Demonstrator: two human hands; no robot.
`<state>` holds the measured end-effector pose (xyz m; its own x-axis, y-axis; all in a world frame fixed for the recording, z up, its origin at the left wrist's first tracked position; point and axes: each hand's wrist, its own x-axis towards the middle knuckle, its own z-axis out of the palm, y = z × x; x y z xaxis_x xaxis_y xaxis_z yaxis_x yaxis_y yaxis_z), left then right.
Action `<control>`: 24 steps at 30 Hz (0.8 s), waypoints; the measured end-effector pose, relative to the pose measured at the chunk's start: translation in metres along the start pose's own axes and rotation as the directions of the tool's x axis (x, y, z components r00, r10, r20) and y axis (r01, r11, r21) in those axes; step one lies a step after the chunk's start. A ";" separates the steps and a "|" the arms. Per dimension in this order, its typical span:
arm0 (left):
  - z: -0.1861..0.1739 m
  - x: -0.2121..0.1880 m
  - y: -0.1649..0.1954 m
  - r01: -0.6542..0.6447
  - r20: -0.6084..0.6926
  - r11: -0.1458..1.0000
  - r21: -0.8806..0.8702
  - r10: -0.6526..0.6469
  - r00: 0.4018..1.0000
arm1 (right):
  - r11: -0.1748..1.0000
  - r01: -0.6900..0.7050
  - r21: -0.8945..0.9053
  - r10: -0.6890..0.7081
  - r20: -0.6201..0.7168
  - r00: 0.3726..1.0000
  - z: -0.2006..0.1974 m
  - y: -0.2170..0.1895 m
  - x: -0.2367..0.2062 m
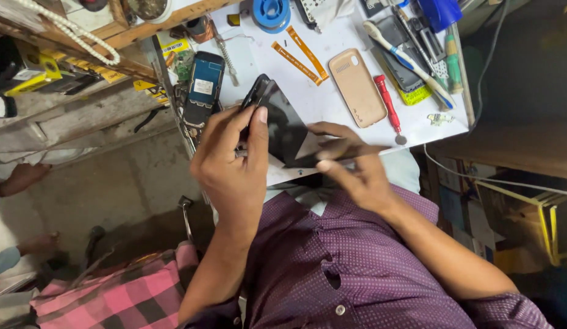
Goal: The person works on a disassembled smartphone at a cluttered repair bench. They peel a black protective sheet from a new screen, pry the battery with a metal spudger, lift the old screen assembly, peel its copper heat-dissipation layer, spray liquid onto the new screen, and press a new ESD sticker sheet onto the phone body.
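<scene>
A black smartphone (283, 125) with a dark glossy screen is held over the near edge of a white work table (332, 97). My left hand (231, 161) grips its left side, thumb pressed on the glass near the top. My right hand (350, 161) holds the lower right corner, fingers pinched along the edge. The phone's lower part is hidden under my fingers.
On the table lie a beige phone back cover (357, 87), a red screwdriver (388, 108), two orange flex ribbons (302, 58), a toothbrush (408, 64), a blue spool (271, 12) and an opened blue phone (204, 85). Another person's hands (24, 176) are at the far left.
</scene>
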<state>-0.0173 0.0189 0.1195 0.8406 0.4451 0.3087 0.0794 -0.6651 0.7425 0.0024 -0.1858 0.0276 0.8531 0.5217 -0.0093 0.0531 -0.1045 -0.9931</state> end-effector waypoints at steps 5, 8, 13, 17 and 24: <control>-0.012 -0.005 0.007 -0.112 0.104 0.993 -0.033 0.115 0.988 | 0.981 0.073 -0.177 -0.121 -0.278 0.953 0.014 0.019 0.003; -0.024 -0.006 0.008 -0.078 0.208 0.994 -0.081 0.093 0.974 | 0.956 -0.039 -0.291 -0.066 -0.343 0.937 0.012 0.019 0.006; -0.030 -0.011 0.017 -0.063 0.277 0.996 -0.061 0.078 0.958 | 0.871 0.094 -0.481 -0.201 -0.174 0.964 -0.001 -0.023 0.015; -0.023 -0.018 0.025 -0.151 0.265 0.987 -0.057 0.161 0.951 | 0.734 0.379 -0.564 -0.436 0.037 0.899 0.000 -0.058 0.022; -0.022 -0.012 0.028 -0.455 0.324 0.884 0.110 0.401 0.857 | 0.732 0.363 -0.577 -0.432 0.019 0.901 -0.006 -0.053 0.019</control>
<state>-0.0364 0.0078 0.1498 0.9256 -0.0795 0.3701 -0.2536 -0.8561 0.4503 0.0193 -0.1753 0.0806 0.7362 0.5316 0.4189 0.6481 -0.3752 -0.6628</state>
